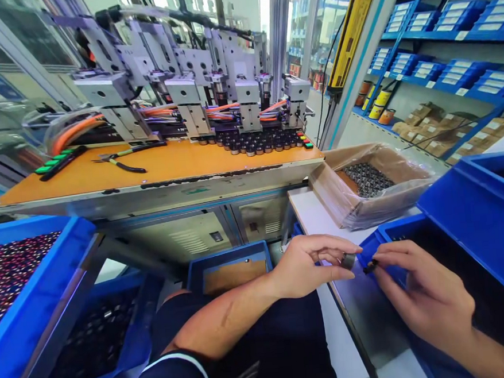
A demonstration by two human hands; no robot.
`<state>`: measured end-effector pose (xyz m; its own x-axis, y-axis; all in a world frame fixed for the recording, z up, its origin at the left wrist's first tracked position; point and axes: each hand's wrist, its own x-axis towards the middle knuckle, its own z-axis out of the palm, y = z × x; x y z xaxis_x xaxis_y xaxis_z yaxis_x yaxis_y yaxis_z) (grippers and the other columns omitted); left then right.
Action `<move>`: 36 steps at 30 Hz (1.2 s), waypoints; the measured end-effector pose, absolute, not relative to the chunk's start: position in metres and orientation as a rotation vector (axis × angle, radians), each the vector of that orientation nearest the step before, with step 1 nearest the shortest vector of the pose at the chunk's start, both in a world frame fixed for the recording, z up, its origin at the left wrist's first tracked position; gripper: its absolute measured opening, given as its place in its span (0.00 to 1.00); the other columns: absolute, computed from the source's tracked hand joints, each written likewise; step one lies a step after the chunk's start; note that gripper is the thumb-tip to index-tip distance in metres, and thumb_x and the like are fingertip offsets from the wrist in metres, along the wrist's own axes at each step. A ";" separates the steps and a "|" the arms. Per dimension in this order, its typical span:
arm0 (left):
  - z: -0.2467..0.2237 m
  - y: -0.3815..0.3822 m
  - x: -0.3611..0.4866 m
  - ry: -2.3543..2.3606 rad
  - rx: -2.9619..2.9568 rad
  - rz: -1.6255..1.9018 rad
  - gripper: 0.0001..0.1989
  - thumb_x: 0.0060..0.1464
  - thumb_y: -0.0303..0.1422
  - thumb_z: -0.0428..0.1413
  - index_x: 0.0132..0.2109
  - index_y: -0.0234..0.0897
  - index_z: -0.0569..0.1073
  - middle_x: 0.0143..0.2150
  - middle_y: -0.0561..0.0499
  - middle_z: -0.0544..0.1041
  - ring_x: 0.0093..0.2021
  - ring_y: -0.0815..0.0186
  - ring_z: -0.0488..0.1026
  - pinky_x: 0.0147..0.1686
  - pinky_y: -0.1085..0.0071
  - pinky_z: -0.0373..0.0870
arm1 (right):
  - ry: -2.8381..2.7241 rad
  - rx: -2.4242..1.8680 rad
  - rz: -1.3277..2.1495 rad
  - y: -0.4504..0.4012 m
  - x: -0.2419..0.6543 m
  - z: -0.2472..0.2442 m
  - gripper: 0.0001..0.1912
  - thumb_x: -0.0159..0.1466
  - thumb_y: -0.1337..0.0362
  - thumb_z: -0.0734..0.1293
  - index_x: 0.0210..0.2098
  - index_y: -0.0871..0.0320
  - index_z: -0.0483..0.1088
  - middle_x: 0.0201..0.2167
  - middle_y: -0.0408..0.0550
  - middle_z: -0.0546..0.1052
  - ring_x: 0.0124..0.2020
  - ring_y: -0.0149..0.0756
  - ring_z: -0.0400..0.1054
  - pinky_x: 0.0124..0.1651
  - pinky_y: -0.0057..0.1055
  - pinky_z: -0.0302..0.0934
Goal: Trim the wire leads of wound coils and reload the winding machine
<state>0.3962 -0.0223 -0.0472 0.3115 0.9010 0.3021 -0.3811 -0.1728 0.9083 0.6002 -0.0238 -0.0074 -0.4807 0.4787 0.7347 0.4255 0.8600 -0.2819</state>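
Over the white side table, my left hand (306, 266) pinches a short dark-grey metal cylinder (348, 261) between thumb and fingertips. Facing it, my right hand (429, 292) grips a small black part (370, 267) with its thumb and forefinger; its exact kind is too small to make out. The two pieces are close together but apart. Behind my right hand lies a blue bin (410, 224) with dark contents. Rows of similar short black and metal cylinders (257, 143) stand on the orange bench top ahead.
A lined cardboard box (344, 211) of metal rings stands beyond my hands. Pliers (123, 163) lie on the orange bench (177, 170), before several press units (188, 107). Blue bins (77, 241) of small parts are at the left. A blue tray (226, 257) sits below.
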 end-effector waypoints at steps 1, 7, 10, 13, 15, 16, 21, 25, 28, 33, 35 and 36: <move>-0.048 -0.022 0.398 0.525 1.242 1.246 0.19 0.43 0.30 0.70 0.45 0.32 0.81 0.46 0.42 0.81 0.38 0.69 0.78 0.40 0.73 0.75 | -2.140 -0.664 0.083 -0.023 0.601 -0.007 0.08 0.65 0.76 0.67 0.42 0.60 0.70 0.38 0.49 0.75 0.39 0.31 0.72 0.40 0.26 0.67; -0.047 -0.021 0.405 0.469 1.157 1.267 0.15 0.41 0.27 0.71 0.39 0.32 0.80 0.44 0.43 0.82 0.39 0.69 0.80 0.44 0.72 0.76 | -2.142 -0.662 0.145 -0.024 0.602 -0.006 0.07 0.65 0.76 0.67 0.41 0.61 0.71 0.37 0.49 0.74 0.38 0.30 0.71 0.40 0.26 0.66; -0.049 -0.021 0.406 0.550 1.140 1.222 0.23 0.38 0.29 0.73 0.45 0.32 0.79 0.44 0.43 0.83 0.43 0.65 0.80 0.49 0.70 0.75 | -2.147 -0.661 0.147 -0.024 0.601 -0.006 0.07 0.65 0.76 0.67 0.41 0.61 0.71 0.38 0.49 0.73 0.38 0.31 0.70 0.38 0.25 0.65; -0.049 -0.021 0.405 0.589 1.141 1.180 0.23 0.38 0.30 0.73 0.44 0.31 0.80 0.45 0.41 0.83 0.45 0.62 0.80 0.50 0.68 0.75 | -2.147 -0.660 0.158 -0.023 0.600 -0.007 0.08 0.65 0.77 0.67 0.41 0.61 0.71 0.39 0.49 0.72 0.38 0.31 0.69 0.37 0.25 0.65; -0.049 -0.022 0.406 0.587 1.116 1.154 0.22 0.38 0.30 0.72 0.43 0.32 0.80 0.46 0.42 0.83 0.43 0.64 0.81 0.48 0.68 0.76 | -2.138 -0.669 0.162 -0.023 0.599 -0.008 0.08 0.64 0.76 0.68 0.42 0.60 0.71 0.39 0.49 0.72 0.38 0.31 0.70 0.36 0.25 0.66; -0.048 -0.022 0.406 0.579 1.090 1.141 0.22 0.38 0.29 0.72 0.43 0.32 0.80 0.45 0.43 0.83 0.42 0.65 0.80 0.46 0.69 0.77 | -2.134 -0.674 0.161 -0.023 0.599 -0.009 0.08 0.64 0.76 0.68 0.42 0.60 0.71 0.39 0.49 0.72 0.37 0.31 0.70 0.35 0.26 0.66; -0.049 -0.024 0.413 0.511 0.924 1.072 0.22 0.36 0.27 0.73 0.42 0.33 0.80 0.35 0.50 0.82 0.36 0.69 0.80 0.44 0.70 0.77 | -2.129 -0.690 0.150 -0.023 0.598 -0.009 0.09 0.64 0.76 0.68 0.42 0.59 0.72 0.38 0.49 0.72 0.36 0.33 0.70 0.34 0.27 0.66; -0.052 -0.023 0.416 0.491 0.868 1.113 0.23 0.34 0.27 0.73 0.42 0.33 0.79 0.34 0.52 0.82 0.35 0.70 0.79 0.43 0.71 0.76 | -2.158 -0.664 0.197 -0.023 0.600 -0.009 0.11 0.64 0.77 0.67 0.44 0.61 0.71 0.39 0.51 0.72 0.39 0.35 0.69 0.38 0.30 0.66; -0.051 -0.021 0.415 0.505 0.869 1.145 0.26 0.32 0.27 0.74 0.43 0.33 0.79 0.34 0.51 0.81 0.36 0.70 0.79 0.42 0.71 0.75 | -2.207 -0.632 0.216 -0.021 0.601 -0.010 0.16 0.64 0.76 0.67 0.51 0.63 0.68 0.44 0.55 0.71 0.44 0.38 0.69 0.43 0.33 0.67; -0.047 -0.020 0.412 0.541 0.839 1.114 0.26 0.30 0.29 0.75 0.41 0.32 0.80 0.35 0.50 0.82 0.36 0.69 0.79 0.45 0.68 0.75 | -2.246 -0.565 -0.055 -0.017 0.601 -0.015 0.16 0.63 0.79 0.68 0.50 0.64 0.69 0.46 0.57 0.71 0.45 0.40 0.69 0.45 0.35 0.68; -0.046 -0.020 0.413 0.545 0.808 1.101 0.26 0.28 0.29 0.75 0.40 0.32 0.80 0.33 0.50 0.81 0.34 0.70 0.78 0.43 0.70 0.75 | -2.241 -0.545 -0.100 -0.017 0.601 -0.015 0.17 0.63 0.78 0.68 0.51 0.64 0.70 0.45 0.57 0.71 0.45 0.41 0.70 0.44 0.36 0.68; -0.046 -0.019 0.413 0.544 0.798 1.097 0.26 0.28 0.29 0.75 0.40 0.32 0.80 0.32 0.51 0.81 0.34 0.71 0.78 0.42 0.71 0.74 | -2.241 -0.541 -0.109 -0.017 0.601 -0.015 0.17 0.63 0.78 0.69 0.52 0.64 0.69 0.45 0.57 0.71 0.45 0.42 0.70 0.44 0.37 0.69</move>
